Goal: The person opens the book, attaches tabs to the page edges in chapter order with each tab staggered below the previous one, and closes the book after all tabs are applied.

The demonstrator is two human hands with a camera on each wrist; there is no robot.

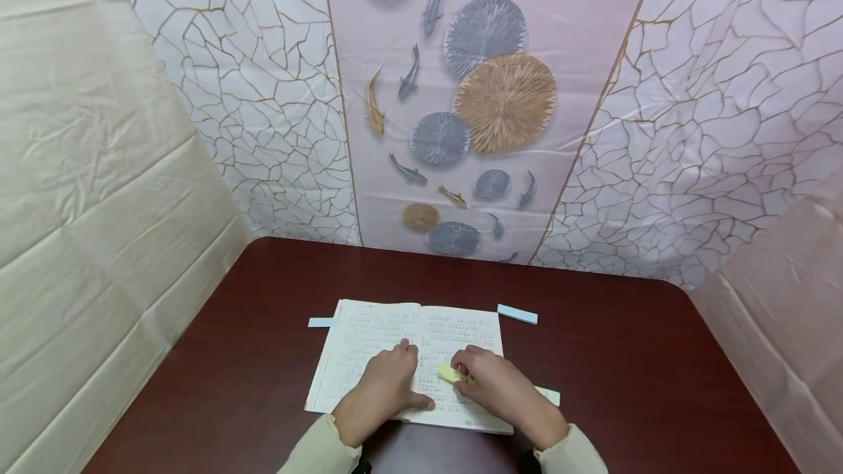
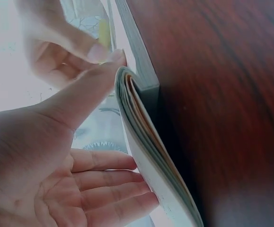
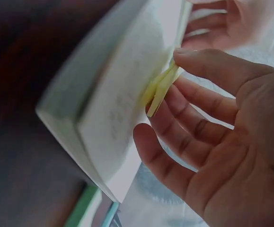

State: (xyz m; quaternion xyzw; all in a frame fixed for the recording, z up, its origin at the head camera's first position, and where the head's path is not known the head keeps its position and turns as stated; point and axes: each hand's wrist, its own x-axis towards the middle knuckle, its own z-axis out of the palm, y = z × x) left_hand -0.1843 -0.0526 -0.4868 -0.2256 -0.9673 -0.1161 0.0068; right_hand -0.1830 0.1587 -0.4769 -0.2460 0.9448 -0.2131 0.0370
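Note:
An open book (image 1: 369, 328) with lines of printed text lies on the table. My left hand (image 1: 385, 379) rests on it near the middle fold, fingers extended and thumb stretched toward the right page. In the left wrist view, that thumb (image 2: 80, 97) lies at the book's lower edge, where the layered pages show. Over the right page, my right hand (image 1: 494, 382) pinches a small yellow sticky-note pad (image 1: 450, 373). The right wrist view shows the pad (image 3: 163, 90) between thumb and fingers, close to the page; whether it touches the paper I cannot tell.
A light blue strip (image 1: 517, 313) lies off the book's upper right corner. A blue tab (image 1: 321, 322) juts from its left edge. Beside my right wrist is a pale green strip (image 1: 549, 395). Dark reddish wood tabletop (image 1: 217, 386) surrounds the book; patterned cloth (image 1: 276, 93) hangs behind.

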